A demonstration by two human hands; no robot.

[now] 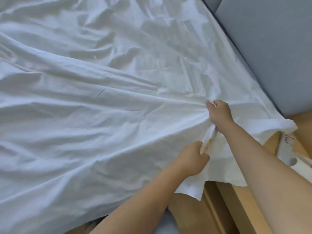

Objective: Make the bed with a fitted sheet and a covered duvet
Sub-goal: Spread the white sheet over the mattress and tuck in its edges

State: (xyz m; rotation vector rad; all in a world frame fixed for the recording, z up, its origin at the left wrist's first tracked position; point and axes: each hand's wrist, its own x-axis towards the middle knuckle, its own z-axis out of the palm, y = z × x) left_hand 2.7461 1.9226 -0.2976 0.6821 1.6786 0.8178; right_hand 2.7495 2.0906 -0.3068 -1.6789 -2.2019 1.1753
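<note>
Both hands gripped a strip at the white sheet's edge.
Left hand (191, 157) had fingers curled round the lower end of a narrow white strip (209, 135) (yellow marks on it). Right hand (220, 114) was clenched on the upper end plus bunched white sheet (101, 115). The sheet lay rumpled across the bed, its near edge hanging over the wooden floor (236, 208), with the grey bed frame (270, 48) beside it.
</note>
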